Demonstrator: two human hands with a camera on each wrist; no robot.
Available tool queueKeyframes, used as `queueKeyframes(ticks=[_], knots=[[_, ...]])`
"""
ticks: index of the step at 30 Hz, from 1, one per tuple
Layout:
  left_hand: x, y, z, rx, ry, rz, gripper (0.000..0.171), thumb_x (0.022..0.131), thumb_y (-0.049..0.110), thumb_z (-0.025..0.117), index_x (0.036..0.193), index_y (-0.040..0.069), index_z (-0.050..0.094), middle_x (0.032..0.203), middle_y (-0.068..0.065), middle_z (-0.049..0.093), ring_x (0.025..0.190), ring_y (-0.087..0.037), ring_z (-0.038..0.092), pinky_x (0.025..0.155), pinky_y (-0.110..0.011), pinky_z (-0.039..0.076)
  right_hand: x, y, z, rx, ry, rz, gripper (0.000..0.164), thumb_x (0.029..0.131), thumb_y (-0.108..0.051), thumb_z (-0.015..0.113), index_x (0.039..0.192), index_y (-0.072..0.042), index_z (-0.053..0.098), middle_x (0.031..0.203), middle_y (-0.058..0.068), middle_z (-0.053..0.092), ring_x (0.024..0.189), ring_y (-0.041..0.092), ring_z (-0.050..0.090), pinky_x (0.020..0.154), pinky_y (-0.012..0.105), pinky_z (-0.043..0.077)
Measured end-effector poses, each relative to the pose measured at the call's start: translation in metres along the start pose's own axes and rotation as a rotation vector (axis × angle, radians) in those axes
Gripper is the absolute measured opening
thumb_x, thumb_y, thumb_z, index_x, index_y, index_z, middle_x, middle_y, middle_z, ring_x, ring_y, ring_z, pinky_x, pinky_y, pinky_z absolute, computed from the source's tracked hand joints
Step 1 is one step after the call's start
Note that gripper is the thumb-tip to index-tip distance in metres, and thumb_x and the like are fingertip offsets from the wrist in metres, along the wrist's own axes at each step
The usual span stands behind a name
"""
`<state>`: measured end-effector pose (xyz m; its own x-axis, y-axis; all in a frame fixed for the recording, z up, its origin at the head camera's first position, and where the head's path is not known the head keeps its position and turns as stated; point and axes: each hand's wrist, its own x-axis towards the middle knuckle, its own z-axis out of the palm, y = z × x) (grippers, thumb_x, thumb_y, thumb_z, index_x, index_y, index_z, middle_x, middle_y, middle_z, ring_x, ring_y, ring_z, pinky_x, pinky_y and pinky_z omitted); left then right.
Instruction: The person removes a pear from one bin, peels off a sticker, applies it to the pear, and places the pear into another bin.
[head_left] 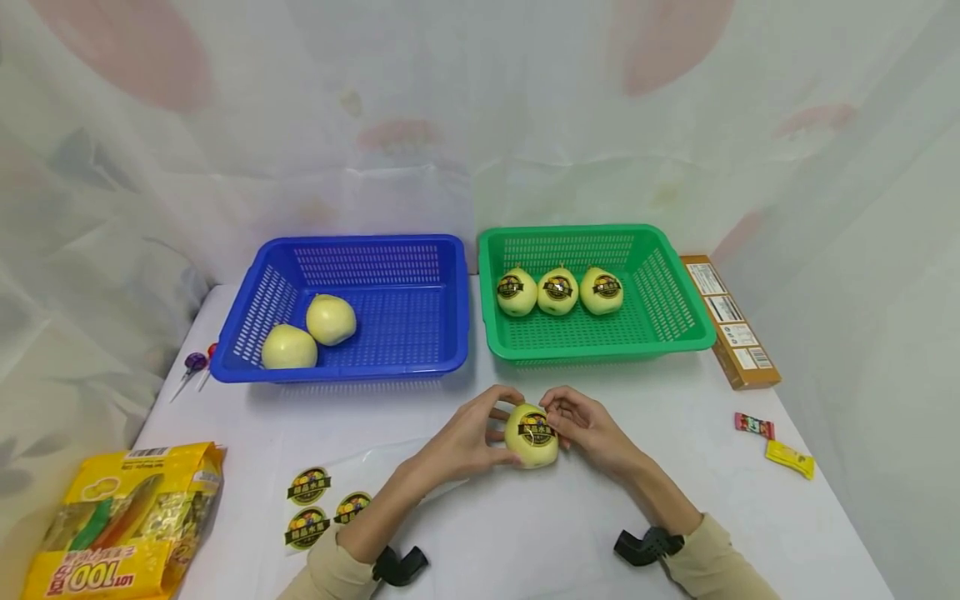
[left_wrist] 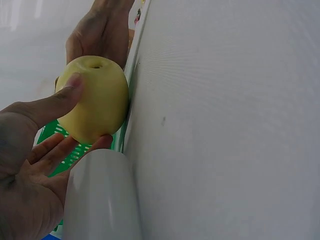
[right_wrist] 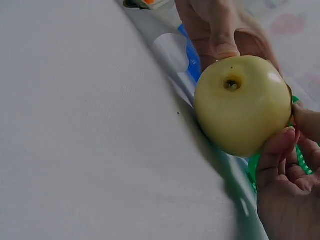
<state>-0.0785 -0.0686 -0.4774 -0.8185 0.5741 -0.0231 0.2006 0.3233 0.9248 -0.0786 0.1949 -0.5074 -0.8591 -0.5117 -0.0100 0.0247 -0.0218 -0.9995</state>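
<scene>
A pale yellow pear point(head_left: 529, 457) is between both hands over the white table, with a round black-and-gold fruit sticker point(head_left: 537, 428) on its upper side. My left hand point(head_left: 468, 439) grips the pear from the left. In the left wrist view its thumb point(left_wrist: 69, 95) lies on the pear's side, with other fingertips under it. My right hand point(head_left: 592, 432) is at the pear's right, thumb and forefinger pinching at the sticker's edge. The right wrist view shows the pear's hollow end point(right_wrist: 232, 84) facing the camera and a dark sticker edge point(right_wrist: 289, 94) beside the right thumb.
A blue basket point(head_left: 375, 372) holds two plain pears; a green basket point(head_left: 600, 350) holds three stickered ones. A clear sheet point(head_left: 378, 458) with stickers point(head_left: 308, 486) lies left. Around are a yellow snack bag point(head_left: 123, 521), lollipops point(head_left: 195, 362), a brown box point(head_left: 731, 325) and small candy packets point(head_left: 789, 458).
</scene>
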Motion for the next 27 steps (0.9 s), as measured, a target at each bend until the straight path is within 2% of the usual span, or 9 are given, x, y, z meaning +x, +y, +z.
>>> queueKeyframes(ticks=[3, 5, 9, 11, 14, 18, 21, 25, 27], knots=[[0.0, -0.001, -0.001, -0.001, 0.0, -0.003, 0.083, 0.079, 0.003, 0.097, 0.149, 0.011, 0.052, 0.152, -0.01, 0.059, 0.133, -0.034, 0.069, 0.098, -0.023, 0.065, 0.0, -0.001, 0.0, 0.002, 0.016, -0.001, 0.029, 0.112, -0.005, 0.054, 0.135, 0.012, 0.05, 0.106, 0.002, 0.059, 0.078, 0.003, 0.056, 0.065, 0.017, 0.052], [0.0, -0.002, -0.001, -0.003, -0.001, -0.001, 0.083, 0.08, 0.003, 0.096, 0.149, 0.012, 0.052, 0.152, -0.01, 0.059, 0.134, -0.033, 0.069, 0.099, -0.024, 0.065, 0.0, -0.001, 0.001, -0.052, 0.037, -0.028, 0.03, 0.113, -0.005, 0.054, 0.137, 0.012, 0.05, 0.109, 0.005, 0.059, 0.08, 0.003, 0.059, 0.069, 0.018, 0.054], [-0.001, -0.003, -0.002, 0.028, -0.004, 0.018, 0.077, 0.086, 0.004, 0.092, 0.151, 0.011, 0.05, 0.155, -0.011, 0.057, 0.133, -0.032, 0.07, 0.101, -0.026, 0.065, -0.002, -0.004, 0.005, -0.292, 0.05, -0.129, 0.04, 0.106, -0.008, 0.069, 0.143, 0.0, 0.056, 0.131, 0.017, 0.06, 0.112, 0.009, 0.063, 0.089, 0.025, 0.059], [-0.002, -0.003, -0.005, 0.052, -0.002, 0.033, 0.07, 0.091, 0.003, 0.087, 0.15, 0.009, 0.05, 0.154, -0.012, 0.058, 0.13, -0.032, 0.072, 0.101, -0.027, 0.065, -0.003, -0.005, 0.007, -0.428, 0.028, -0.169, 0.048, 0.101, -0.011, 0.077, 0.145, -0.011, 0.06, 0.146, 0.016, 0.059, 0.133, 0.016, 0.059, 0.106, 0.029, 0.057], [-0.004, -0.002, -0.012, 0.085, 0.015, 0.051, 0.06, 0.098, 0.003, 0.079, 0.15, 0.008, 0.05, 0.152, -0.013, 0.059, 0.127, -0.031, 0.074, 0.1, -0.029, 0.066, -0.005, -0.008, 0.007, -0.53, -0.029, -0.176, 0.051, 0.097, -0.017, 0.084, 0.143, -0.024, 0.063, 0.156, 0.011, 0.058, 0.147, 0.029, 0.054, 0.121, 0.033, 0.049], [-0.003, 0.009, -0.024, 0.092, 0.088, 0.095, 0.049, 0.102, 0.004, 0.074, 0.147, 0.011, 0.054, 0.149, -0.015, 0.062, 0.122, -0.029, 0.076, 0.096, -0.028, 0.067, -0.008, -0.017, 0.005, -0.558, -0.098, -0.149, 0.048, 0.098, -0.022, 0.083, 0.142, -0.028, 0.063, 0.159, 0.006, 0.059, 0.15, 0.031, 0.054, 0.128, 0.035, 0.045], [0.002, 0.02, -0.03, 0.067, 0.176, 0.159, 0.042, 0.105, 0.006, 0.071, 0.145, 0.011, 0.059, 0.143, -0.015, 0.065, 0.114, -0.031, 0.078, 0.091, -0.028, 0.069, -0.009, -0.033, -0.001, -0.522, -0.163, -0.137, 0.05, 0.098, -0.019, 0.082, 0.144, -0.028, 0.063, 0.157, 0.003, 0.059, 0.147, 0.017, 0.055, 0.111, 0.039, 0.058], [0.014, 0.031, -0.031, 0.022, 0.258, 0.225, 0.04, 0.107, 0.005, 0.067, 0.146, 0.007, 0.061, 0.144, -0.018, 0.065, 0.106, -0.033, 0.08, 0.087, -0.029, 0.07, -0.001, -0.076, -0.023, -0.399, -0.229, -0.225, 0.055, 0.094, 0.001, 0.077, 0.145, -0.015, 0.062, 0.156, 0.004, 0.056, 0.142, 0.007, 0.052, 0.099, 0.031, 0.06], [0.02, 0.034, -0.031, 0.01, 0.271, 0.222, 0.041, 0.107, 0.004, 0.066, 0.148, 0.004, 0.06, 0.147, -0.02, 0.063, 0.106, -0.033, 0.08, 0.086, -0.028, 0.07, 0.012, -0.103, -0.037, -0.351, -0.239, -0.295, 0.057, 0.09, 0.011, 0.074, 0.143, -0.003, 0.06, 0.154, 0.005, 0.056, 0.141, 0.012, 0.054, 0.102, 0.03, 0.06]])
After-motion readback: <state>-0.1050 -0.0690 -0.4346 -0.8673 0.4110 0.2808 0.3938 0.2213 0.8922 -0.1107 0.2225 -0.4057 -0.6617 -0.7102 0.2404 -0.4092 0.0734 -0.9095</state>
